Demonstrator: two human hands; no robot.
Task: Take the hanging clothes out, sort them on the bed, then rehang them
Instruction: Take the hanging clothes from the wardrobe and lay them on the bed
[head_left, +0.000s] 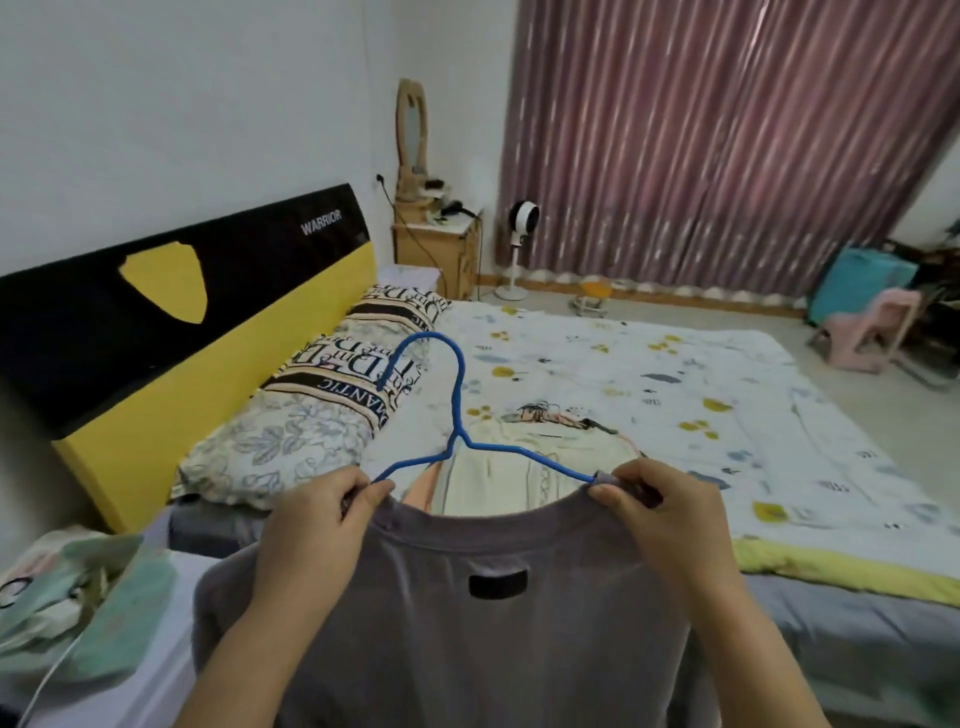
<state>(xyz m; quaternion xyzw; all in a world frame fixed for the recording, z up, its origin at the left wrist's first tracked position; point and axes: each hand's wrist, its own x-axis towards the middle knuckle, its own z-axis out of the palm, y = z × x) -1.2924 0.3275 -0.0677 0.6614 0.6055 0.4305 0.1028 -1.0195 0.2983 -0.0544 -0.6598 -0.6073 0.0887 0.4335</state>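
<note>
A grey T-shirt (467, 613) with a black neck label hangs in front of me on a blue wire hanger (457, 395), whose hook points up over the bed. My left hand (317, 525) pinches the shirt's left shoulder at the collar together with the hanger arm. My right hand (660, 514) pinches the right shoulder and the other hanger arm. Behind the shirt, a pile of cream and peach clothes (519, 467) lies on the bed (675, 395) with its white flowered cover.
Several pillows (311, 415) lie along the black and yellow headboard (156, 312). A green patterned cloth (67, 597) sits at lower left. A wooden nightstand (436, 249), a standing fan (519, 234), pink curtains (701, 130) and a pink stool (862, 332) stand beyond the bed.
</note>
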